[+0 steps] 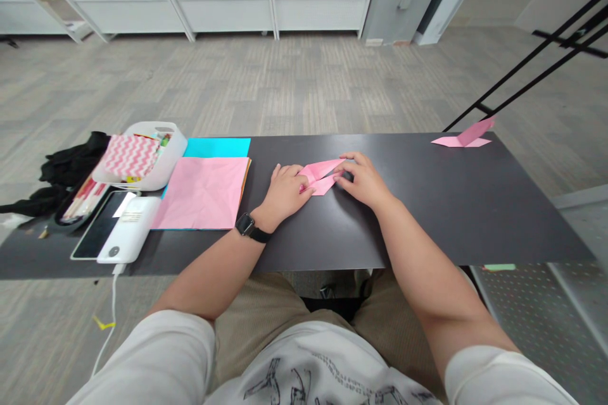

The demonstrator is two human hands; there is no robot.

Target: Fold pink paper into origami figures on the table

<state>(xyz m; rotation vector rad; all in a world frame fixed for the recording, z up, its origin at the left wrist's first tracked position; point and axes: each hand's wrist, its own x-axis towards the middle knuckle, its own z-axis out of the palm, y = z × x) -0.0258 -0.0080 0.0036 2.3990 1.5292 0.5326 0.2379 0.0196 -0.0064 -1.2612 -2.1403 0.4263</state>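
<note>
A folded piece of pink origami paper (319,169) lies on the dark table in front of me, with two long points spreading to the right. My left hand (284,195), a black watch on its wrist, holds the paper's left end between thumb and fingers. At the other end, my right hand (365,182) has its thumb and fingers curled around the pointed tips. Its fingertips partly cover them. A finished-looking pink paper figure (468,134) with a raised wing stands at the table's far right corner.
Left of my hands is a stack of pink paper squares (202,193) over a blue sheet (218,147). Farther left sit a white basket (175,158), a tablet (97,228), a white power bank (130,231) with a cable (113,304), and black cloth (71,161). A black metal frame (527,57) rises beyond the right corner.
</note>
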